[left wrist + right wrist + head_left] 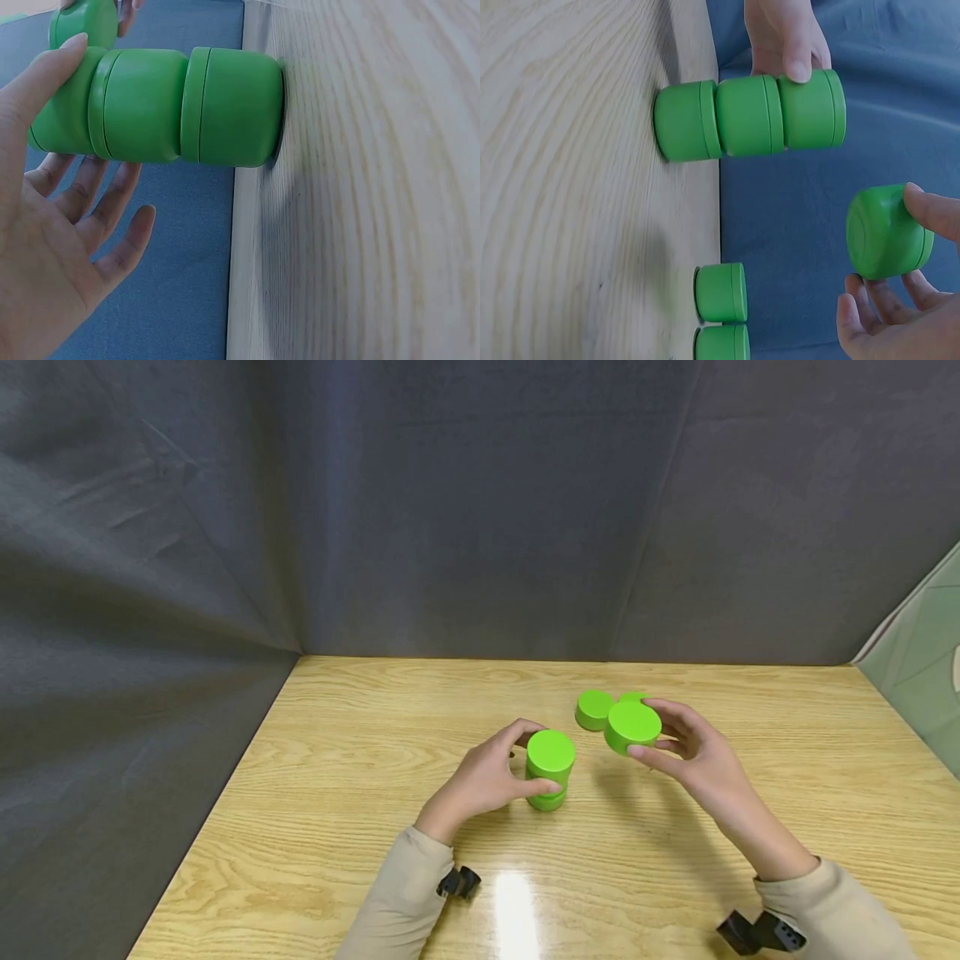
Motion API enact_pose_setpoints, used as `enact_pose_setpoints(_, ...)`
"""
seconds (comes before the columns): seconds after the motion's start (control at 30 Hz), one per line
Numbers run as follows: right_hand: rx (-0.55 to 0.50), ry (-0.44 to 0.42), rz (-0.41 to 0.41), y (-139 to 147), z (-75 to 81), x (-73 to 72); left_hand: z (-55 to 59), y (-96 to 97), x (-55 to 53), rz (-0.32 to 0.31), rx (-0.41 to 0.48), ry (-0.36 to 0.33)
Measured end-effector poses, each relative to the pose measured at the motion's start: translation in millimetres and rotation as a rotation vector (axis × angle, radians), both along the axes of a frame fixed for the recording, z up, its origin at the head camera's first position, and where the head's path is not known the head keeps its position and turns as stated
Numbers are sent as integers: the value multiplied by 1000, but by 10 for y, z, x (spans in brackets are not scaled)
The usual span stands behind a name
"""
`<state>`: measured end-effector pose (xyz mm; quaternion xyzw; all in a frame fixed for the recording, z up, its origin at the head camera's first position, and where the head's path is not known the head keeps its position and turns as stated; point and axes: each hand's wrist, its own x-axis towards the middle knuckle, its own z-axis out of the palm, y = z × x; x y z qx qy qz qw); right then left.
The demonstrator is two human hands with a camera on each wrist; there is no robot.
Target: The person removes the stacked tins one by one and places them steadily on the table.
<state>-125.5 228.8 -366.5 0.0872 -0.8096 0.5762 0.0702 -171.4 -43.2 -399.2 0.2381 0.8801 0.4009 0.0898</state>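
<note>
On the table (360, 760), in the head view, an upright green stack (551, 772), clasped near its top by the left hand (491, 774), thumb in front and fingers beyond; to its right, raised off the wood, a loose jar (632, 727), pinched between thumb and fingers of the right hand (701, 760); behind, a left rear jar (595, 710) and a right rear jar (633, 696), the latter mostly covered; farther back, a dark curtain (480, 510). From the left wrist, plainly three jars in the stack, each with a seam, left thumb clamped on the topmost against the fingers opposite, little finger apart; of the loose jar, just a portion at the corner. From the right wrist, a ringed underside on the loose jar, and both rear jars standing side by side, one cut by the frame edge.
</note>
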Motion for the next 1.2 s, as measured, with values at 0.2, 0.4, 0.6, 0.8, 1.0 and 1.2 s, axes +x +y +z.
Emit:
enact_pose_setpoints(0.2,3,-35,-20,73,-31,-7,1,-1,2,-3,6,3)
enact_pose_setpoints(0.4,26,-43,-44,129,-58,-33,6,-1,6,1,1,1)
enact_pose_setpoints(0.6,18,-67,-59,190,-80,-43,25,8,17,-6,-2,9)
enact_pose_setpoints(0.8,-2,-77,-71,257,-117,-61,16,19,23,-16,-10,17)
enact_pose_setpoints(1.0,31,-77,-96,330,-143,-86,12,20,22,-16,-15,23)
enact_pose_setpoints(1.2,55,-84,-113,387,-165,-103,11,14,17,-24,-22,42)
